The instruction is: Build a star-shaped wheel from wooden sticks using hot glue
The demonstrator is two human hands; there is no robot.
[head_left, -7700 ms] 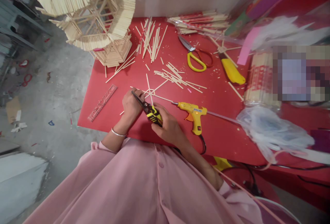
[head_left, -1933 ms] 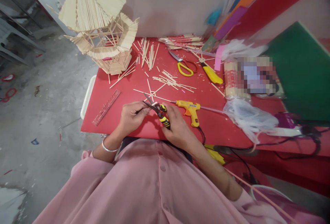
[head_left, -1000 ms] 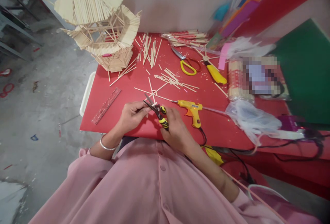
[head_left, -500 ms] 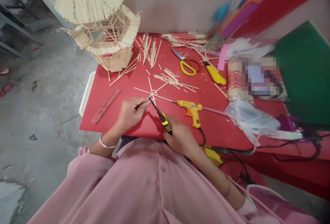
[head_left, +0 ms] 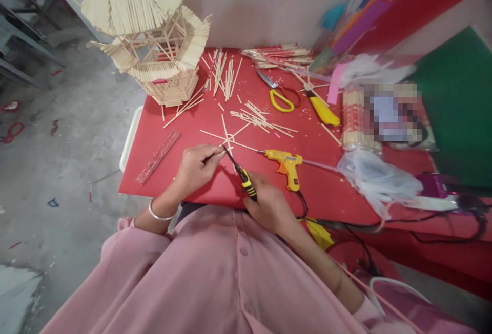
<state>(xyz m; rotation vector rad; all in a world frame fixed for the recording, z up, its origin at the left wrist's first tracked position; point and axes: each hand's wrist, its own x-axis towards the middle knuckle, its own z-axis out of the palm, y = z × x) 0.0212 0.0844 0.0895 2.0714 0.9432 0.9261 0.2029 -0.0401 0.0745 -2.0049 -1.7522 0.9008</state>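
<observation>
Compared with the view a second ago, the blades of the snips (head_left: 240, 171) have swung together, and the pale piece that lay between them no longer shows there. We see the left hand (head_left: 200, 167) pinching what appears to be a stick (head_left: 223, 150) between thumb and forefinger; only a tip shows. The right hand (head_left: 267, 198) is wrapped around the yellow-and-black handles of the snips, whose tip reaches the left fingertips; we cannot tell whether it touches the stick.

Handling: we judge the stick light, dry, stiff and easily snapped, so we should pinch it near the cutting point, fingertips clear of the blades. The snips look rigid and heavier; we should grip their handles only.

Just beyond the hands, a star-shaped frame (head_left: 229, 138) lies flat on the red tabletop (head_left: 330, 190). To its right we find the glue gun (head_left: 286, 162), its nozzle at or just beside one frame arm. Farther out lie short sticks (head_left: 251, 116), a ruler (head_left: 159, 157), scissors (head_left: 281, 101) and, at the far left, a stick house (head_left: 161, 42).
</observation>
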